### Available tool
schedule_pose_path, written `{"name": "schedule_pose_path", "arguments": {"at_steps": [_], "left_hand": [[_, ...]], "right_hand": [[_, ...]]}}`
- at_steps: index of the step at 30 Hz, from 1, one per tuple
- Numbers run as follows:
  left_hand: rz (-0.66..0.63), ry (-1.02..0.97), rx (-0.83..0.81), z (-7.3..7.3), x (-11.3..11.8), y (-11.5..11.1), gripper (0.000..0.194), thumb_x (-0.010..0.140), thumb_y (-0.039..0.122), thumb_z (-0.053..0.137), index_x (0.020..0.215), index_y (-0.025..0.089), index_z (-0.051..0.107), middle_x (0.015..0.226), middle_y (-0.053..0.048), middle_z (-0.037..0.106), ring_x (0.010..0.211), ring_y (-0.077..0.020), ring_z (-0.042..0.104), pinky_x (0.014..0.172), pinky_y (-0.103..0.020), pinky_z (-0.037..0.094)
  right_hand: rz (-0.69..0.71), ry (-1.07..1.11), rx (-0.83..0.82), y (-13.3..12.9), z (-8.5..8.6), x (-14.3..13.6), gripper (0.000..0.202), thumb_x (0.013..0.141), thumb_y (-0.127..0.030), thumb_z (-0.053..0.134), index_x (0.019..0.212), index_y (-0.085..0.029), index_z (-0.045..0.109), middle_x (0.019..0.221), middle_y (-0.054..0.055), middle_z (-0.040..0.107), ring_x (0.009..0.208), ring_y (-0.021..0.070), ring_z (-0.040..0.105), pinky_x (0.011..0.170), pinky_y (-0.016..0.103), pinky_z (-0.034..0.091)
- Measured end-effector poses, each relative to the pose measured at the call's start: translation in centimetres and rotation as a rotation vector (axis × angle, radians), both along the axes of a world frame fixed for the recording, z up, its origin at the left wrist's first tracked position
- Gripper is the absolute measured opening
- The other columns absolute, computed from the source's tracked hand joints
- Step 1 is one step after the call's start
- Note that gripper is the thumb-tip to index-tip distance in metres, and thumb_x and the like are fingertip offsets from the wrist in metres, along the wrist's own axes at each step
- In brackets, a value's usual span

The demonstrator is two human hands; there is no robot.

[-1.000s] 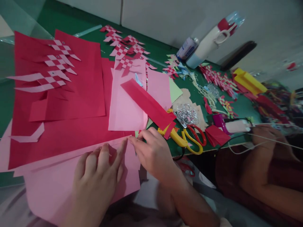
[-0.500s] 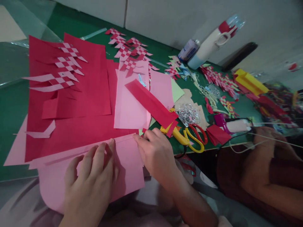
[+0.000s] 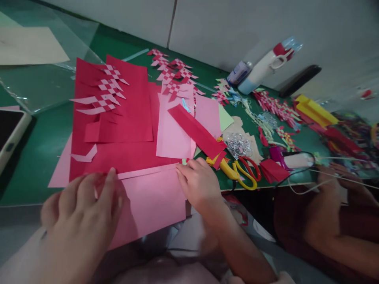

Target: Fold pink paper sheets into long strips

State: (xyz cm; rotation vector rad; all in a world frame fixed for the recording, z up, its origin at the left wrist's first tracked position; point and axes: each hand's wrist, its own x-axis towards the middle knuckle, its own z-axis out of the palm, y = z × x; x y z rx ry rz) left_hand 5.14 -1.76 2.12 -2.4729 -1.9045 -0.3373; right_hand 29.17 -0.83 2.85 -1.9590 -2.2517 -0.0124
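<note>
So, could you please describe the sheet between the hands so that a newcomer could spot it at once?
On the green table lies a big red sheet. Along its near edge, between the left hand and right hand, is the pink sheet. Unlike the other pink papers, it juts past the table's near edge.

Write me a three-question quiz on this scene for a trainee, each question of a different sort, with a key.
1. Which hand has its fingertips at the right end of the pink sheet's upper edge?
2. What colour is the long strip lying partly over the pink paper? A green; B red; C blue.
3. True or false: the white bottle is nearer the wall than the yellow-handled scissors.

Key: 1. The right hand. 2. B. 3. True.
</note>
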Motion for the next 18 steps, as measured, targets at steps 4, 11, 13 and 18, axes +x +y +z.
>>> {"name": "schedule_pose_path", "arguments": {"at_steps": [4, 11, 13, 18], "left_hand": [[0.029, -0.101, 0.004, -0.3, -1.9, 1.4, 0.041, 0.093, 0.034, 0.047, 0.130, 0.020, 0.059, 0.128, -0.016, 0.059, 0.129, -0.0415, 0.047, 0.103, -0.061, 0.036], [-0.006, -0.176, -0.019, 0.2, -3.5, 2.6, 0.023, 0.091, 0.037, 0.054, 0.092, 0.019, 0.069, 0.099, -0.008, 0.072, 0.102, -0.0336, 0.064, 0.088, -0.054, 0.045], [0.017, -0.312, -0.147, 0.4, -4.0, 2.5, 0.023, 0.087, 0.041, 0.057, 0.089, 0.022, 0.069, 0.090, -0.004, 0.073, 0.092, -0.0302, 0.067, 0.083, -0.047, 0.047], [0.250, -0.850, -0.451, 1.1, -4.6, 1.5, 0.043, 0.061, 0.055, 0.078, 0.089, 0.021, 0.072, 0.088, -0.003, 0.074, 0.074, -0.0217, 0.066, 0.062, -0.029, 0.051]], "right_hand": [[0.018, 0.007, -0.027, 1.0, 1.0, -1.3, 0.023, 0.092, -0.031, 0.058, 0.083, -0.016, 0.072, 0.077, 0.008, 0.062, 0.082, 0.0224, 0.050, 0.073, 0.035, 0.040], [0.286, 0.178, -0.115, 3.0, 1.5, -3.3, 0.018, 0.088, -0.034, 0.065, 0.095, -0.019, 0.072, 0.100, 0.008, 0.063, 0.098, 0.0205, 0.051, 0.084, 0.034, 0.040], [0.323, 0.226, -0.152, 3.2, 1.7, -3.2, 0.017, 0.088, -0.032, 0.065, 0.087, -0.017, 0.072, 0.091, 0.006, 0.065, 0.092, 0.0185, 0.052, 0.084, 0.033, 0.039], [0.265, 0.461, -0.337, 2.4, 4.0, -2.2, 0.010, 0.080, -0.025, 0.074, 0.077, -0.016, 0.071, 0.077, 0.002, 0.070, 0.076, 0.0129, 0.058, 0.071, 0.025, 0.038]]}}
